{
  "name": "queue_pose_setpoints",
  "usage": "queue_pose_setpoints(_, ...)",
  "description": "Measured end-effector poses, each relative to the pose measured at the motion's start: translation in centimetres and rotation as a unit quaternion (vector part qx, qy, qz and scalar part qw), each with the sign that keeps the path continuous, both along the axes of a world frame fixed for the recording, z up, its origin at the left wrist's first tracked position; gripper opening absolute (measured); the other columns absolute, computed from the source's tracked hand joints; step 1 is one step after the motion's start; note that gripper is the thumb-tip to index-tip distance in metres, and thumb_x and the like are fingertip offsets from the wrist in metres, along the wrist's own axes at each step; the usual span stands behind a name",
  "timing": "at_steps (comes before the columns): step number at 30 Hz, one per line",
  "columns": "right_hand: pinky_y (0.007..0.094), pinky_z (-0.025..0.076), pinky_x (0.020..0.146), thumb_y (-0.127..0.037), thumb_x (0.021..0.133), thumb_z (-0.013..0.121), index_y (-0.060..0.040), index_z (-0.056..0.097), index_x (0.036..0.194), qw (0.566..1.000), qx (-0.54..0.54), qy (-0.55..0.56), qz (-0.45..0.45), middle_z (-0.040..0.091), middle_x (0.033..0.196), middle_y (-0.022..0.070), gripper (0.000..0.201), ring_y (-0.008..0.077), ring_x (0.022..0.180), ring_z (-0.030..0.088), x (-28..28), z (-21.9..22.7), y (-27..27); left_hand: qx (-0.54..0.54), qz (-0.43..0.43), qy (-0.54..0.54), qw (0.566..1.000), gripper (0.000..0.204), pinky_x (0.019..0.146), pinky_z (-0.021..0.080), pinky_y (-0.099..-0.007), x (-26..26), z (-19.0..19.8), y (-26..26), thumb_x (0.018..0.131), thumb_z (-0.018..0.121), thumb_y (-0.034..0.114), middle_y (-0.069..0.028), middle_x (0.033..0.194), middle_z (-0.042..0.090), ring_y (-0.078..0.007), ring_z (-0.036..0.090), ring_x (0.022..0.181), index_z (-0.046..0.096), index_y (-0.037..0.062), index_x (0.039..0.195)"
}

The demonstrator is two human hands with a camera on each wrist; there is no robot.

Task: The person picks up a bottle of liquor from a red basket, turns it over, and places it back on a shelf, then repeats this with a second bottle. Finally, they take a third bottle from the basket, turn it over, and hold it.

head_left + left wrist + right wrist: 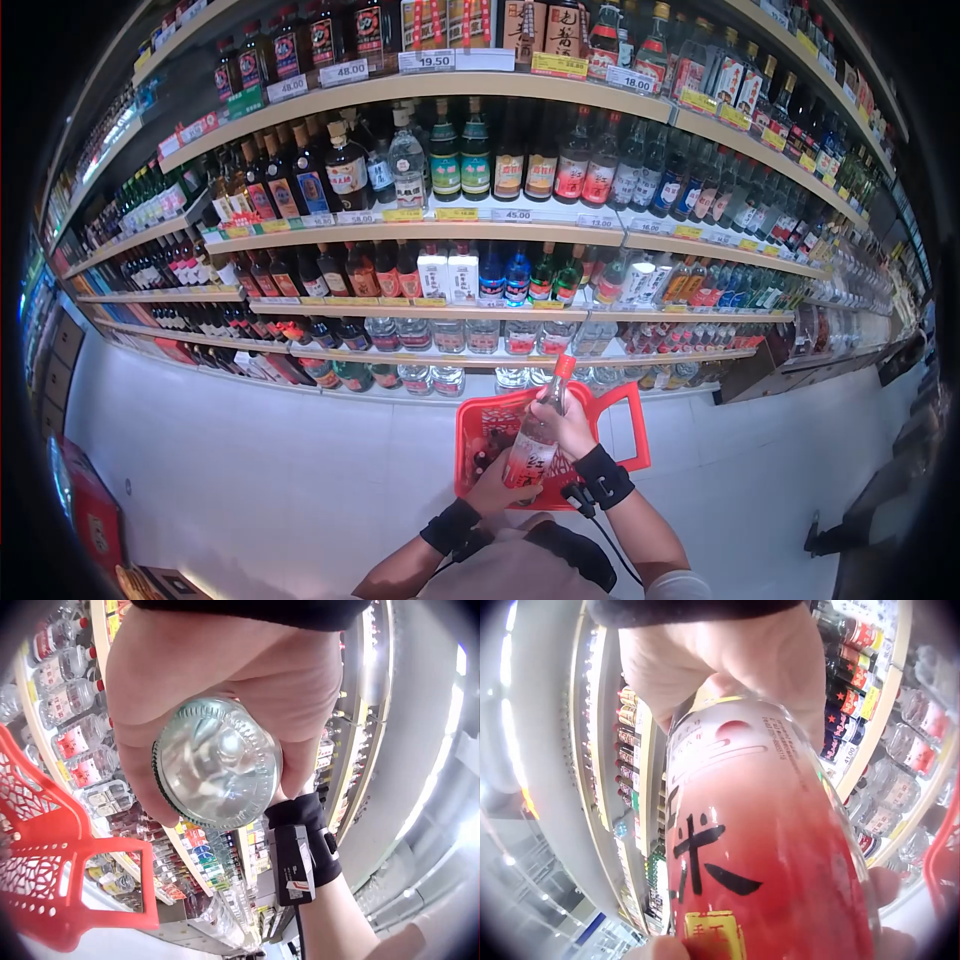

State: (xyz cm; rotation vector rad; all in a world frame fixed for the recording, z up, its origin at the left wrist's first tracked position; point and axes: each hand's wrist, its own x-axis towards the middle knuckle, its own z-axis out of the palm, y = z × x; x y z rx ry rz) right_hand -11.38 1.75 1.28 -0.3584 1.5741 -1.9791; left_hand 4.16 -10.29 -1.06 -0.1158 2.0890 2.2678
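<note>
Clear glass bottle (529, 462), round body, slim neck, glossy red cap (565, 366), held tilted in both hands above the basket. Right hand (569, 424) wrapped round the neck end, grip narrow; left hand (497, 487) curled round the lower body, fingers set wider, near the base (217, 763). Base is round, thick, ridged at the edge, see-through. Label (769, 847) fades white to red: big black brushed 米, yellow box reading 手工, red disc and thin curved lines higher up, small print at the side too blurred to read. Head view shows 红 on it too.

Shopping basket (464, 440): red plastic, cut-out lattice walls, squarish loop handle (641, 425) out to the right; dark bottles (482, 458) inside, labels unreadable. Black wristband (604, 476) on the right wrist, cable running off it; another black band (451, 527) on the left.

Liquor shelves (400, 232) ahead, pale edges, price tags (433, 61) reading 19.50, 48.00, 18.00, 45.00. Green-labelled bottles (445, 170), white cartons (432, 277), blue glass bottles (516, 280) in rows
</note>
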Motion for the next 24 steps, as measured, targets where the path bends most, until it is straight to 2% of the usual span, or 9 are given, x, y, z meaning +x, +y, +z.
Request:
queue_pose_setpoints(3,0.0249,0.049,0.071,-0.022,0.092,0.069,-0.0073,0.052,0.108,1.0,-0.009,-0.022,0.0,0.061,0.09,0.0001,0.027,0.0079,0.082,0.06,0.3,1.6,-0.3,0.007,0.006,-0.006,1.0,0.079,0.101,0.044,-0.0356,-0.3,-0.7,0.3,0.076,0.083,0.024,-0.0098,0.125,0.053,-0.0194,0.054,0.115,0.038,0.0018,0.137)
queue_pose_setpoints(8,0.0253,0.048,0.077,-0.021,0.092,0.068,-0.0066,0.05,0.113,0.998,0.022,0.048,0.029,0.058,0.097,0.0015,0.031,0.0084,0.088,0.057,-1.3,3.2,0.6,-0.023,0.054,0.041,0.997,0.082,0.103,0.042,-0.0381,-1.8,-1.1,1.9,0.075,0.083,0.025,-0.0129,0.126,0.053,-0.0227,0.053,0.117,0.037,0.0007,0.138)
queue_pose_setpoints(10,0.0253,0.048,0.077,-0.02,0.093,0.067,-0.0063,0.049,0.113,0.997,0.027,0.056,0.04,0.058,0.098,0.0021,0.03,0.0087,0.088,0.057,-2.8,3.4,1.8,-0.103,0.09,0.065,0.988,0.082,0.102,0.044,-0.0372,-3.0,0.5,3.1,0.073,0.084,0.02,-0.0136,0.127,0.054,-0.023,0.054,0.118,0.038,-0.0002,0.137)
queue_pose_setpoints(11,0.0251,0.048,0.077,-0.019,0.093,0.066,-0.006,0.049,0.113,0.998,-0.014,0.022,0.06,0.058,0.099,0.0027,0.029,0.0089,0.087,0.057,-3.8,3.3,2.4,-0.143,0.11,0.074,0.981,0.082,0.101,0.045,-0.0367,-3.7,1.1,3.7,0.072,0.085,0.018,-0.014,0.127,0.054,-0.0232,0.054,0.119,0.039,-0.0006,0.137)
queue_pose_setpoints(13,0.0247,0.048,0.076,-0.016,0.095,0.063,-0.0053,0.049,0.113,0.989,-0.097,-0.051,0.101,0.059,0.101,0.0039,0.026,0.0092,0.086,0.058,-5.6,4.2,3.6,-0.108,0.118,0.086,0.983,0.082,0.098,0.047,-0.0369,-5.7,1.0,4.9,0.07,0.085,0.017,-0.0141,0.125,0.056,-0.0236,0.057,0.116,0.04,-0.0004,0.137)
queue_pose_setpoints(14,0.0249,0.048,0.076,-0.012,0.096,0.06,-0.0043,0.049,0.113,0.992,-0.052,-0.052,0.1,0.06,0.103,0.0058,0.022,0.0099,0.085,0.059,-6.4,5.7,4.7,-0.09,0.125,0.09,0.984,0.082,0.097,0.048,-0.037,-6.7,1.1,5.8,0.07,0.086,0.016,-0.0141,0.124,0.057,-0.0238,0.058,0.114,0.041,-0.0003,0.136)
queue_pose_setpoints(15,0.0255,0.049,0.078,-0.012,0.097,0.059,-0.0038,0.049,0.113,0.992,-0.069,-0.025,0.101,0.06,0.103,0.0061,0.021,0.0101,0.086,0.06,-6.8,6.6,5.6,-0.135,0.144,0.08,0.977,0.081,0.095,0.05,-0.037,-7.7,2.1,6.5,0.069,0.086,0.015,-0.0142,0.123,0.059,-0.0238,0.061,0.111,0.043,-0.0008,0.136)
queue_pose_setpoints(19,0.0278,0.05,0.084,-0.011,0.097,0.059,-0.0024,0.049,0.114,0.979,-0.113,0.09,0.143,0.061,0.104,0.0062,0.021,0.011,0.091,0.061,-12.3,8.7,8.5,-0.147,0.191,0.147,0.959,0.084,0.098,0.048,-0.0357,-12.5,4.6,10.2,0.07,0.085,0.015,-0.0156,0.125,0.059,-0.0215,0.059,0.115,0.041,-0.0027,0.139)
queue_pose_setpoints(24,0.0294,0.05,0.088,-0.012,0.096,0.059,-0.0036,0.048,0.118,0.982,-0.138,0.118,0.049,0.062,0.109,0.0082,0.026,0.0134,0.099,0.061,-18.0,8.9,11.2,-0.203,0.19,0.167,0.946,0.086,0.1,0.046,-0.0346,-18.9,6.6,12.3,0.071,0.085,0.015,-0.0153,0.126,0.058,-0.02,0.058,0.115,0.039,-0.005,0.14)
